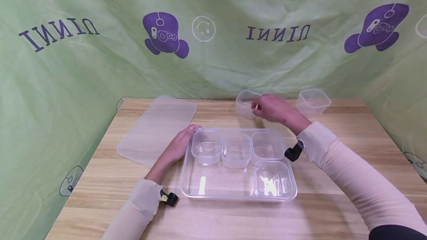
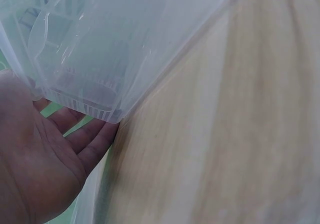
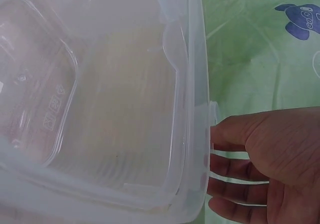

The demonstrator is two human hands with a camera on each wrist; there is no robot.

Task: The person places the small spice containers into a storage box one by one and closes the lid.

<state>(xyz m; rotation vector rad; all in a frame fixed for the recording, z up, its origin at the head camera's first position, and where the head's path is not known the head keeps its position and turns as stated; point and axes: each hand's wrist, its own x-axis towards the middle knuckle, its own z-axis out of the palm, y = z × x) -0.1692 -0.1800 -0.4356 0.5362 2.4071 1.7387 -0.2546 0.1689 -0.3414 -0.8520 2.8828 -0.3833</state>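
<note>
A large clear plastic container [image 1: 220, 192] sits in the middle of the table with several small clear tubs inside, three along its back and one small tub [image 1: 271, 179] at front right. My left hand [image 1: 178, 144] holds its back left corner, the fingers [image 2: 97, 141] reaching around the wall in the left wrist view. Behind the container, my right hand [image 1: 275, 109] pinches the right side of another small clear tub [image 1: 243, 107] standing on the table. In the right wrist view, the large container's wall hides most of that tub.
At the back right stands one more small clear tub [image 1: 313, 103]. A flat translucent lid [image 1: 150, 129] lies on the left of the wooden table [image 1: 360, 162], partly behind my left arm. Green printed cloth [image 1: 227, 66] hangs around the back and sides.
</note>
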